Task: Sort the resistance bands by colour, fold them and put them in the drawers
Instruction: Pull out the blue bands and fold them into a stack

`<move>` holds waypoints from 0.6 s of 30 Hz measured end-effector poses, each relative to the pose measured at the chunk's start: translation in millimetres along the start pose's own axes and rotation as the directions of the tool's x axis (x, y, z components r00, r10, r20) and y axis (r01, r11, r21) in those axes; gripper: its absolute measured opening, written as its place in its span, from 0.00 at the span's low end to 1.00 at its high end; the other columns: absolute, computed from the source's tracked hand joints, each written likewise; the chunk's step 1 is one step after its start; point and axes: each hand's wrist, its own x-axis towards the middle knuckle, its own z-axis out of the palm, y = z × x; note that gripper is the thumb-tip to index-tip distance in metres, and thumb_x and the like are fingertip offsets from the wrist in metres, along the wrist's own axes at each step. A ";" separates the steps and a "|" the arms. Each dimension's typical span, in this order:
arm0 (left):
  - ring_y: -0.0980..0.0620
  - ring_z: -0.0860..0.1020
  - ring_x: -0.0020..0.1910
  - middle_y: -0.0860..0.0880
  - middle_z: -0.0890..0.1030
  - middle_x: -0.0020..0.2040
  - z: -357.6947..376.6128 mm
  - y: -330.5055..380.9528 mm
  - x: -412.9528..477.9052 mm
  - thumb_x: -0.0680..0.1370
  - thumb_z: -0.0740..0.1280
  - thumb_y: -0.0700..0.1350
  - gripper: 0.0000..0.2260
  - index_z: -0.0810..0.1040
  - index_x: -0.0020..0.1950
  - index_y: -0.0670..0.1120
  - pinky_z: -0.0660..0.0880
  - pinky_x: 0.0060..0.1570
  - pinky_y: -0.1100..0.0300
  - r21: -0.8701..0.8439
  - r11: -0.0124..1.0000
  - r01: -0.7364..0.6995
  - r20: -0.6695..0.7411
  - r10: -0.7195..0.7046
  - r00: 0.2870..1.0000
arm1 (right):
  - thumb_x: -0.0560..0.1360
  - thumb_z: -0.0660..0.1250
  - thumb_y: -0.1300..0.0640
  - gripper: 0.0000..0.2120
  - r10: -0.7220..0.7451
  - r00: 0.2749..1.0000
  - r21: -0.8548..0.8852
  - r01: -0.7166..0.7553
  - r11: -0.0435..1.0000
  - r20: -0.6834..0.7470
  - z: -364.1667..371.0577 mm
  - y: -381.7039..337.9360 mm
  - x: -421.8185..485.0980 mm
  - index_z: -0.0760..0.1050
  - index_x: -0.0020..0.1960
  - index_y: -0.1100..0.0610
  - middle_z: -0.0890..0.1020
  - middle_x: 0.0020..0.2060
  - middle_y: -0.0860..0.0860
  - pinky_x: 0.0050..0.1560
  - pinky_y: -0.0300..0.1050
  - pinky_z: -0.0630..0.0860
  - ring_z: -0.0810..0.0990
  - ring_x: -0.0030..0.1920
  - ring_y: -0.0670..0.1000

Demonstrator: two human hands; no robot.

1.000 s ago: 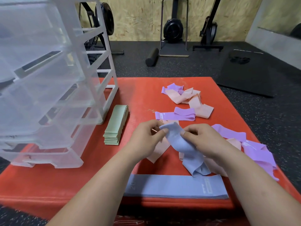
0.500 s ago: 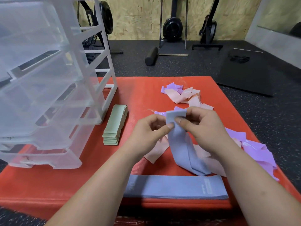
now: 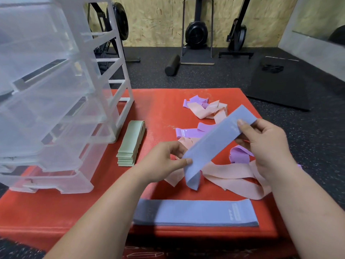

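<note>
A blue resistance band point(image 3: 214, 144) is stretched flat in the air between my two hands, slanting up to the right. My left hand point(image 3: 164, 161) pinches its lower left end, which folds down below the fingers. My right hand point(image 3: 265, 146) pinches its upper right end. A flat pile of blue bands point(image 3: 196, 214) lies near the front edge of the red mat point(image 3: 160, 109). A stack of green bands point(image 3: 130, 143) sits beside the clear plastic drawer unit point(image 3: 56, 109). Loose pink bands point(image 3: 237, 176) and purple bands point(image 3: 190, 131) lie jumbled under and beyond my hands.
The drawer unit fills the left side, its drawers pulled partly out. More pink and purple bands point(image 3: 205, 107) lie at the mat's far side. Beyond the mat are dark gym flooring, a foam roller point(image 3: 172, 65), a black floor mat point(image 3: 280, 85) and exercise machines by the wall.
The blue band hung bunched from both hands close together. My right hand has moved up and right, my left hand stayed low, and the band is now pulled out flat between them.
</note>
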 end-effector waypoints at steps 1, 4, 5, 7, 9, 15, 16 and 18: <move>0.54 0.83 0.48 0.53 0.85 0.46 -3.2 -1.2 -1.5 0.78 0.78 0.47 0.05 0.84 0.49 0.51 0.78 0.55 0.55 0.036 0.999 -0.004 0.017 0.003 1.000 | 0.81 0.71 0.57 0.05 0.034 0.999 0.020 -0.034 0.999 -0.010 -5.0 1.8 2.5 0.84 0.56 0.54 0.89 0.46 0.49 0.51 0.46 0.86 0.89 0.50 0.50; 0.48 0.82 0.44 0.51 0.84 0.43 -8.1 -6.0 -4.5 0.78 0.78 0.48 0.04 0.84 0.48 0.51 0.78 0.49 0.53 0.125 0.992 0.011 0.092 -0.022 0.995 | 0.81 0.71 0.59 0.08 0.095 0.994 0.079 -0.090 0.993 -0.062 -19.3 5.2 10.7 0.83 0.60 0.56 0.89 0.49 0.52 0.48 0.45 0.85 0.89 0.51 0.51; 0.48 0.82 0.44 0.52 0.84 0.43 -9.1 -7.7 -5.0 0.79 0.77 0.49 0.04 0.84 0.48 0.51 0.78 0.49 0.52 0.154 0.988 0.015 0.106 -0.031 0.994 | 0.81 0.71 0.59 0.09 0.102 0.991 0.072 -0.096 0.993 -0.082 -23.7 6.4 12.7 0.82 0.61 0.56 0.89 0.49 0.52 0.46 0.44 0.85 0.89 0.50 0.51; 0.52 0.81 0.45 0.56 0.84 0.45 -10.8 -9.1 -6.1 0.81 0.74 0.50 0.04 0.83 0.48 0.52 0.77 0.51 0.55 0.219 0.976 0.017 0.090 -0.038 0.995 | 0.81 0.71 0.59 0.09 0.116 0.988 0.035 -0.113 0.993 -0.101 -30.6 9.9 14.8 0.82 0.61 0.57 0.89 0.48 0.55 0.42 0.42 0.84 0.89 0.46 0.51; 0.57 0.80 0.44 0.58 0.83 0.45 -11.7 -7.9 -8.0 0.82 0.72 0.50 0.04 0.82 0.48 0.52 0.75 0.49 0.60 0.225 0.974 0.022 0.050 -0.034 0.998 | 0.81 0.71 0.59 0.09 0.143 0.986 -0.012 -0.144 0.989 -0.087 -34.4 11.8 13.8 0.82 0.60 0.59 0.88 0.46 0.56 0.38 0.41 0.84 0.88 0.39 0.49; 0.56 0.76 0.35 0.52 0.82 0.37 -16.6 -8.6 -15.8 0.82 0.71 0.48 0.04 0.83 0.48 0.53 0.78 0.42 0.50 0.147 0.986 0.080 -0.127 -0.061 0.990 | 0.80 0.73 0.59 0.07 0.182 0.981 -0.077 -0.187 0.979 -0.061 -48.5 11.1 5.2 0.83 0.56 0.61 0.87 0.45 0.57 0.38 0.40 0.85 0.86 0.37 0.48; 0.54 0.77 0.35 0.53 0.81 0.36 -17.5 -7.2 -18.9 0.82 0.72 0.47 0.03 0.83 0.49 0.53 0.79 0.41 0.49 0.089 0.992 0.092 -0.142 -0.078 0.987 | 0.79 0.73 0.60 0.07 0.187 0.981 -0.079 -0.191 0.978 -0.052 -51.1 10.5 3.1 0.83 0.56 0.61 0.87 0.44 0.57 0.39 0.41 0.85 0.85 0.37 0.48; 0.52 0.78 0.36 0.52 0.80 0.36 -19.7 -3.1 -26.6 0.81 0.74 0.44 0.02 0.83 0.52 0.49 0.80 0.41 0.51 -0.055 0.992 0.117 -0.123 -0.123 0.985 | 0.78 0.74 0.61 0.07 0.191 0.981 -0.090 -0.194 0.977 -0.039 -56.3 9.6 -2.2 0.84 0.56 0.59 0.87 0.42 0.56 0.44 0.45 0.86 0.86 0.37 0.48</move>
